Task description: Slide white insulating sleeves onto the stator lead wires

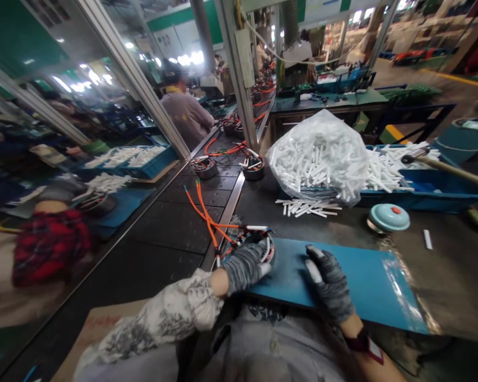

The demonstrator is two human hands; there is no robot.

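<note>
My left hand (245, 265), in a grey knit glove with pale fingertips, grips the near left side of a round wire-wound motor stator (270, 249). The hand covers much of the ring. Orange wires (207, 216) with white sleeving run from the stator leftward over the metal edge, their blue and green ends on the dark conveyor. To the right, my right hand (330, 282) is over a blue mat (368, 276), fingers loosely bent and apart, nothing visible in them. It wears a matching glove and is apart from the stator.
Beyond the mat are loose white tubes (308, 208), a clear bag of them (318, 159) and a blue bin (442, 196). A round light-blue container (389, 218) stands at right. Other stators (253, 165) sit near a metal post (239, 79). Co-workers are across and along the conveyor (151, 249).
</note>
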